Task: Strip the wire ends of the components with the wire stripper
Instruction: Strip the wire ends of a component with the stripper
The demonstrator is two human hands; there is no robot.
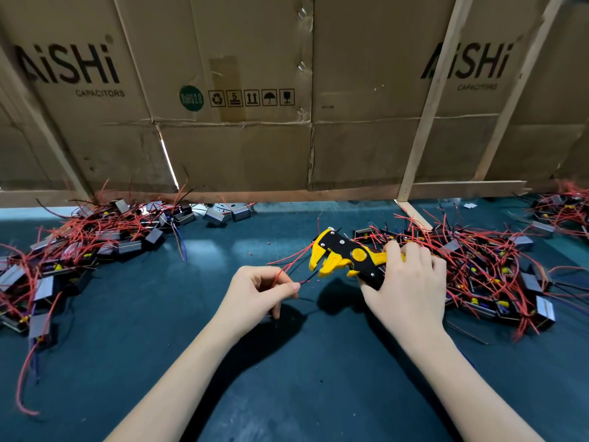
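My right hand [411, 282] grips the handles of a yellow and black wire stripper [344, 255], whose jaws point left above the dark mat. My left hand [258, 291] pinches a component's thin wires, a red wire [287, 266] and a black wire [310, 277], just left of the jaws. The component's body is mostly hidden under my left hand. The wire tips lie a short way below the stripper's jaws and do not touch them.
A pile of grey box components with red wires [95, 237] spreads over the left of the mat. A second such pile [487, 266] lies right, behind my right hand. A cardboard wall [255, 138] on wooden slats closes the back.
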